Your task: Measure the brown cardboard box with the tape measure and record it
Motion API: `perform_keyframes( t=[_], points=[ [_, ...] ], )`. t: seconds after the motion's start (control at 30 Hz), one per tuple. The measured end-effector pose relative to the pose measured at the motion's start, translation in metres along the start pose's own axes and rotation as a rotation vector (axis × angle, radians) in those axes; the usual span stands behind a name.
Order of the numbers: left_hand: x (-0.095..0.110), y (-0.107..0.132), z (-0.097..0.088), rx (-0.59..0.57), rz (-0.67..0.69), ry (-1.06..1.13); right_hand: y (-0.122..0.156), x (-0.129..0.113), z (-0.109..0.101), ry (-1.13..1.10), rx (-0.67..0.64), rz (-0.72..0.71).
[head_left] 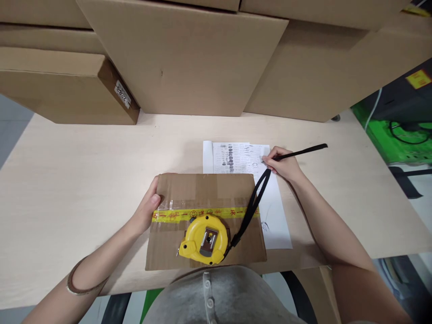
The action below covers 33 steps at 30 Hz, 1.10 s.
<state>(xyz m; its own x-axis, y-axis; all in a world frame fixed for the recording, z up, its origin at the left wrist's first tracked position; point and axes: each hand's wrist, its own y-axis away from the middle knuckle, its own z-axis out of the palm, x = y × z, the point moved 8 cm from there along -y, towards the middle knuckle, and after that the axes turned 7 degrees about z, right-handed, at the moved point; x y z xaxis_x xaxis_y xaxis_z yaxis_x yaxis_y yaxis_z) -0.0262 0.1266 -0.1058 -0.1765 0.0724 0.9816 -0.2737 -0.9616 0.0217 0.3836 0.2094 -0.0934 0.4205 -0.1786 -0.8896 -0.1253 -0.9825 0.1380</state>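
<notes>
My left hand (147,208) is closed on the left edge of a small cardboard box (205,186), the thumb showing and most fingers hidden behind it. A strip of yellow printed tape (175,215) runs across the box. On top of it lies a yellow tape measure (192,236), belt clip facing up, its black wrist strap (251,211) looping toward my right hand. Pinched in my right hand (285,166) is a slim black pen (305,150), slanting up to the right. The hand rests on a white paper sheet (278,220) with handwritten marks, partly covered by the box.
Large cardboard boxes (189,67) stand along the back of the pale desk (84,180). A flatter box (67,96) with a white label is at the back left. Beyond the desk's right edge are a green surface (388,139) and dark cables.
</notes>
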Motion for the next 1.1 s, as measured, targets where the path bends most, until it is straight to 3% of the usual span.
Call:
perform_keyframes(
  t=[0.13,0.33,0.47,0.73,0.87,0.93,1.0,1.03,1.1],
  points=[
    [0.001,0.000,0.000,-0.010,0.004,0.002,-0.001,0.003,0.000,0.020,0.008,0.010],
    [0.003,-0.001,0.001,-0.033,0.002,-0.046,-0.002,0.007,0.001,0.120,-0.108,0.054],
    [0.006,-0.004,0.003,-0.043,0.018,-0.068,0.007,0.003,0.002,0.259,-0.120,0.096],
    [0.010,-0.006,0.004,-0.016,0.029,-0.107,0.046,-0.033,0.048,0.635,-0.131,0.039],
    [0.015,-0.007,0.008,-0.016,0.058,-0.082,0.055,-0.061,0.035,0.683,-0.009,-0.002],
    [0.026,-0.010,0.007,0.006,0.185,-0.077,0.065,-0.088,0.017,0.640,0.152,-0.079],
    [0.040,-0.010,0.004,0.017,0.368,-0.097,0.086,-0.126,0.008,0.586,0.288,-0.282],
    [0.045,-0.010,0.003,0.009,0.443,-0.115,0.100,-0.146,0.013,0.585,0.305,-0.421],
    [0.050,-0.008,0.003,-0.034,0.524,-0.157,0.130,-0.177,0.040,0.656,0.211,-0.677]
  ],
)
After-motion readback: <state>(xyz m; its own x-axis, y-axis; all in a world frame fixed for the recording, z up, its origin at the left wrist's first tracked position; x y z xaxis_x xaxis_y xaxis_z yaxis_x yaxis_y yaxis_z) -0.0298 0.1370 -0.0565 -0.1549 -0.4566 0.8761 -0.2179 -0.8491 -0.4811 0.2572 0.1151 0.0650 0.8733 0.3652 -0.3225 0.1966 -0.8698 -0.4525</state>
